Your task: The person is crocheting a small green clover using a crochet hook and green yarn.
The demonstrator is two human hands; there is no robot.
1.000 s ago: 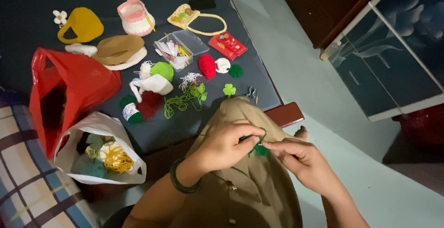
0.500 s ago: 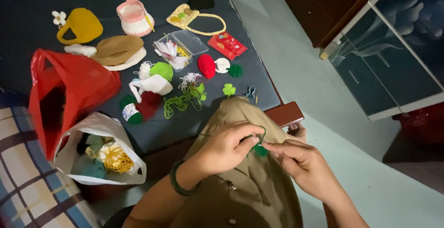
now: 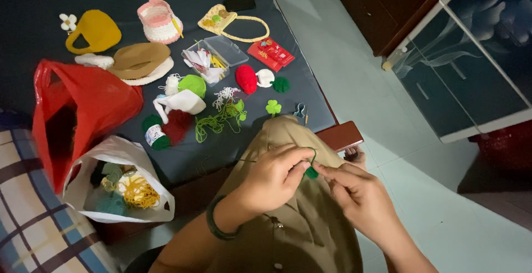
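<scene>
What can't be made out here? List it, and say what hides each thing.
Head view only:
- Small green crochet piece: mostly covered by the left hand and right hand; shape unclear.
- Any hook or needle: too small to tell.
- Red plastic bag: inside dark.
- White plastic bag: yarn partly hidden by its folds.
- Clear box: contents too small.

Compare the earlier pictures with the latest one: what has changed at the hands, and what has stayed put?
Almost nothing: the left hand and right hand keep pinching the small green crochet piece over the lap. The red bag and the yarn items on the dark surface are unmoved.
</scene>
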